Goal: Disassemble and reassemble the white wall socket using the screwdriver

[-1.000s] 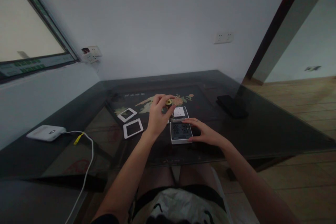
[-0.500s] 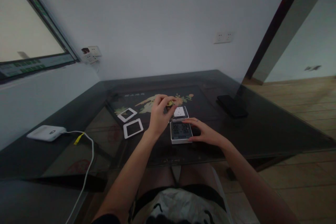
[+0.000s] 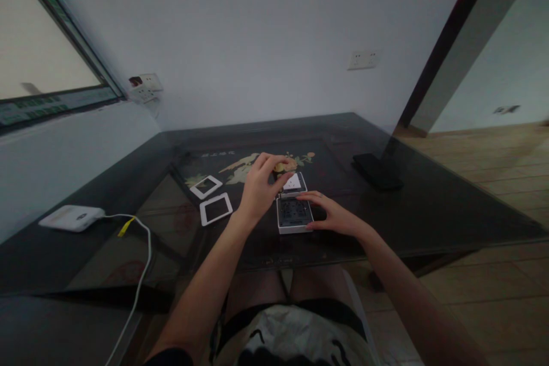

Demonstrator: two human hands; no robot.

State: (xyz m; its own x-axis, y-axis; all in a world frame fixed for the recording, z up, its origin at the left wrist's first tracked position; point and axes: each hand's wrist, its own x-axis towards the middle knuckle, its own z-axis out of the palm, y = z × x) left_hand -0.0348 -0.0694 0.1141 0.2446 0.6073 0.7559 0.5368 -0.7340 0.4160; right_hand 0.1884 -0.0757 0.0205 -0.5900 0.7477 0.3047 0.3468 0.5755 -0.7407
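Observation:
My right hand (image 3: 332,214) grips the right side of a white-edged wall socket (image 3: 295,213), with its thumb at the near corner and its fingers on the far edge. The dark back of this socket faces up. Just beyond it lies a second wall socket (image 3: 292,182), its white face with slots upward, partly covered by my left hand (image 3: 262,182). That hand hovers at the left of both sockets, fingers curled toward the thumb; anything in them is too small or hidden to make out. Two white rectangular frames (image 3: 216,209) lie to its left.
A white box-shaped device (image 3: 72,218) with a white cable (image 3: 146,263) and yellow tag sits at the table's left. A black flat object (image 3: 377,171) lies at the right. The dark table (image 3: 386,217) meets a wall bearing outlets (image 3: 362,60).
Both hands keep nearly the same pose over the sockets. The whole view has shifted slightly; no thing has clearly been moved.

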